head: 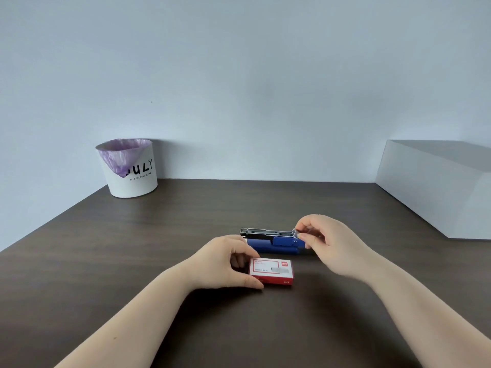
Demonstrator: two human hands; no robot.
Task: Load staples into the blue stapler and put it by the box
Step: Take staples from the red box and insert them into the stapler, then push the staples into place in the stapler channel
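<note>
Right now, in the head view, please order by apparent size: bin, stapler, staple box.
1. bin
2. stapler
3. staple box
The bin stands farther away, so it is truly largest. Stapler and box are close.

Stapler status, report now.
Left hand grips the staple box on the desk. Right hand pinches staples at the open stapler. Nothing in the way.

A dark wooden table [111, 251] lies mostly bare, leaving open passage on the left, right and near side. At the centre, a red staple box [272, 271] and an opened blue stapler [276, 241] sit close together. A white bin [131, 168] blocks the far left corner; a large white box [435, 187] blocks the far right.
</note>
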